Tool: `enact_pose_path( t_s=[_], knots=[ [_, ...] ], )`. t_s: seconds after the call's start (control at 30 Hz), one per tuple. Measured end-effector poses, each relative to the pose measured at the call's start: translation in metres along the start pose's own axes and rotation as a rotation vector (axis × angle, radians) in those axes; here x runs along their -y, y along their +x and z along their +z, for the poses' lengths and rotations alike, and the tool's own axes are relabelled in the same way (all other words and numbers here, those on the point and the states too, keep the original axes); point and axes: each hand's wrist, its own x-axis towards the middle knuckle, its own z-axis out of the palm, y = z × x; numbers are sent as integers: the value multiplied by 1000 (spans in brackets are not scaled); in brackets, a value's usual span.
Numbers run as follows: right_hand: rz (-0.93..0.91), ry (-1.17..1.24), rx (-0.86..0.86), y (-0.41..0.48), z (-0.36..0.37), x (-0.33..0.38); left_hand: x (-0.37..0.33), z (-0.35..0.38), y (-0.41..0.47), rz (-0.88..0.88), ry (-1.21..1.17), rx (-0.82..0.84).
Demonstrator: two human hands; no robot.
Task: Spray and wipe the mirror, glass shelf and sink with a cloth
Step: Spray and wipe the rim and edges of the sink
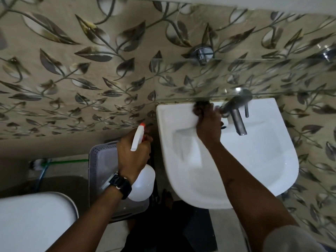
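A white sink (263, 160) hangs on the leaf-patterned wall, with a metal tap (236, 113) at its back rim. My right hand (207, 124) grips a dark cloth (201, 106) and presses it on the sink's back rim, just left of the tap. To the left of the sink, my left hand (132, 155) holds a white spray bottle (143, 180) with an orange-tipped nozzle, pointing up. The glass shelf (254, 79) juts out above the sink on chrome brackets. A pale strip along the top edge cannot be made out as the mirror.
A grey perforated basket (101, 160) stands on the floor under my left hand. A white toilet (36, 220) fills the lower left. A green hose (72, 161) runs along the foot of the wall. My feet stand on a dark mat (196, 231) below the sink.
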Motion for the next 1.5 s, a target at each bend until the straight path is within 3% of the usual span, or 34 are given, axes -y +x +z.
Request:
enact_pose_path(
  t_s=[0.17,0.27,0.37,0.43,0.57,0.77,0.9,1.03,1.27,1.5],
  knots=[
    [152,118,43,3,-3,23,4,-8,-2,-54,-1,-11],
    [-4,190,84,-21,9,64,2,-6,-3,-55,-31,-16],
    [-190,288,234,-54,6,110,-3,-2,-4,-71,-69,3],
    [-199,307,288,-58,4,123,-6,1,-7,-57,-71,24],
    [-173,265,348,-66,1,115,-9,2,-13,-12,-58,43],
    [-132,309,378,-154,-20,89,-6,-2,-25,19,-55,75],
    [-147,235,321,-126,-15,102,-7,-1,-35,5,-50,52],
    [-115,198,377,-83,6,110,-6,-1,-39,-39,-80,14],
    [-113,320,402,-204,-37,73,-4,1,-44,-37,-64,47],
    [-52,312,444,-154,-30,97,-8,11,-61,2,40,117]
  ],
)
